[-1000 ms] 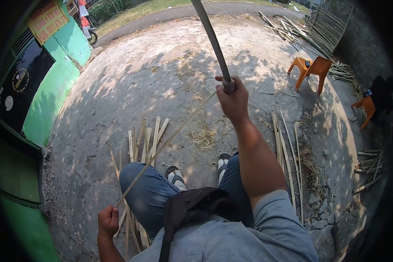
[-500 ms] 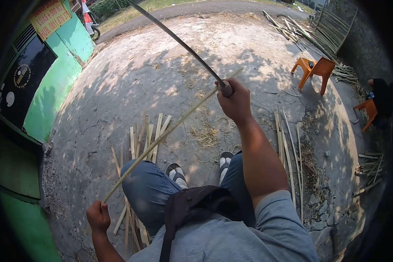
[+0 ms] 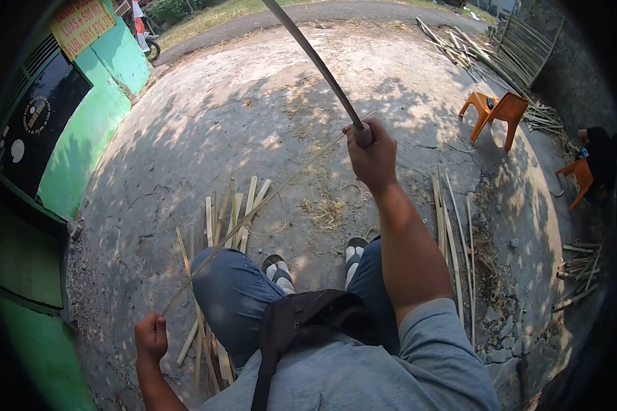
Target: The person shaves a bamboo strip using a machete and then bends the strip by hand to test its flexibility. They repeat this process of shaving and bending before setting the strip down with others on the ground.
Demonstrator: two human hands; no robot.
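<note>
My right hand (image 3: 372, 154) is closed around the round handle of a machete (image 3: 320, 63), whose long blade points up and away to the left, past the top edge. A long thin bamboo strip (image 3: 303, 171) slants across in front of me, its far end passing beside the right hand and the base of the blade. The near end is gripped in my left hand (image 3: 151, 337), low at the left with the thumb on top. From the strip's middle hangs a thin curled shaving (image 3: 279, 226).
Split bamboo pieces (image 3: 250, 205) lie by my left leg, and longer strips (image 3: 452, 240) lie right of my feet. Shavings (image 3: 324, 211) litter the concrete ahead. An orange chair (image 3: 507, 113) stands at the right, near a person in dark clothing (image 3: 602, 154). A green wall (image 3: 82, 157) borders the left.
The bamboo strip has turned and now shows a narrower side. The machete blade has swung to the right and stands steeper. A curled shaving now shows by the strip's middle.
</note>
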